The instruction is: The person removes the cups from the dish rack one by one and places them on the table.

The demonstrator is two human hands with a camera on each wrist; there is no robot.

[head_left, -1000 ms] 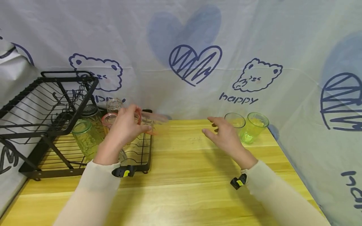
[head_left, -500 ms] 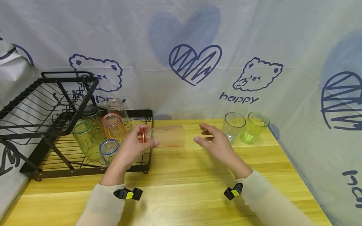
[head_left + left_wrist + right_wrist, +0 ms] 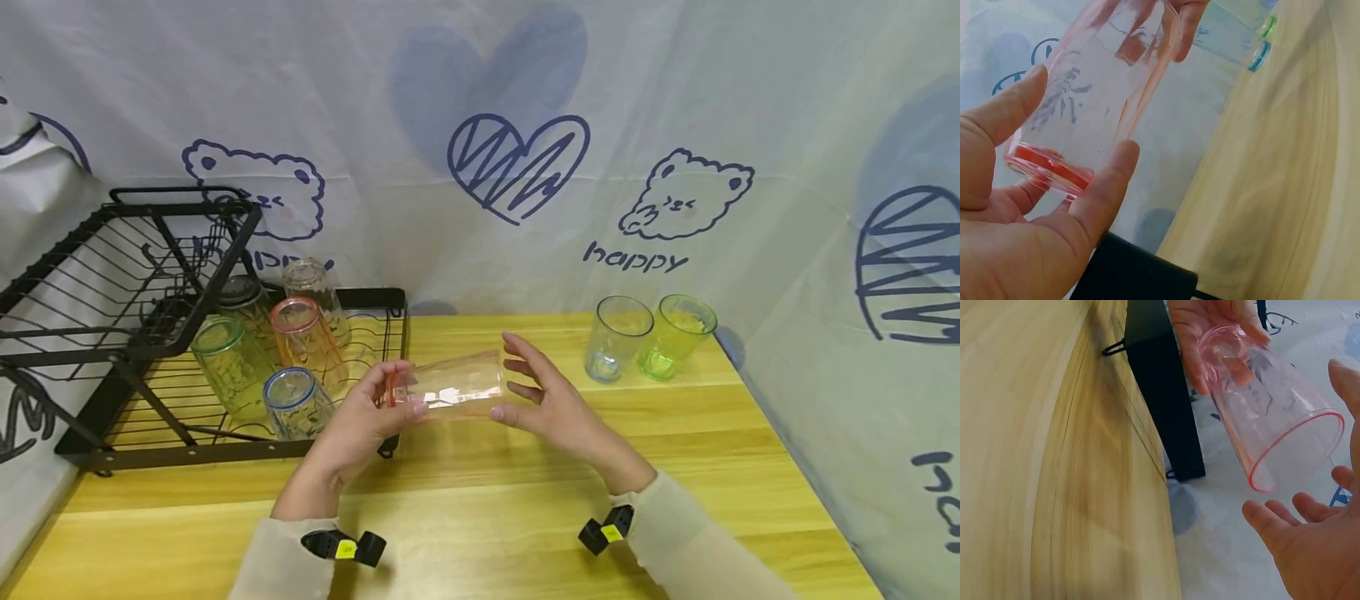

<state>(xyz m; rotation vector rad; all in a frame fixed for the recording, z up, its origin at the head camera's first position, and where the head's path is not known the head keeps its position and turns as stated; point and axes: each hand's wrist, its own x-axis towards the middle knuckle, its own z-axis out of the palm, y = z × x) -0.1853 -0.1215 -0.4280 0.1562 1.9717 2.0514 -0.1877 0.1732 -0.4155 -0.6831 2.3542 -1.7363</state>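
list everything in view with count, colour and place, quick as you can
Table: 1, yellow wood, below
Rack: 1, black, table's left, two tiers
Pink glass: 1, pink, centre, held sideways
Green glass: 1, green, lower tier
Dark glass: 1, blackish, lower tier
Clear glass: 1, colourless, lower tier
Orange glass: 1, orange, red-ended, lower tier
Blue-ended glass: 1, clear and blue, lower tier
Bluish glass: 1, pale blue, back right
Yellow-green glass: 1, yellow-green, beside it
Printed cloth: 1 or more, pale, blue drawings, behind
Wrist straps: 2, black, one per wrist
Sleeves: 2, cream, forearms
Left hand: 1, bare, gripping pink glass's base
Right hand: 1, bare, fingers near its rim
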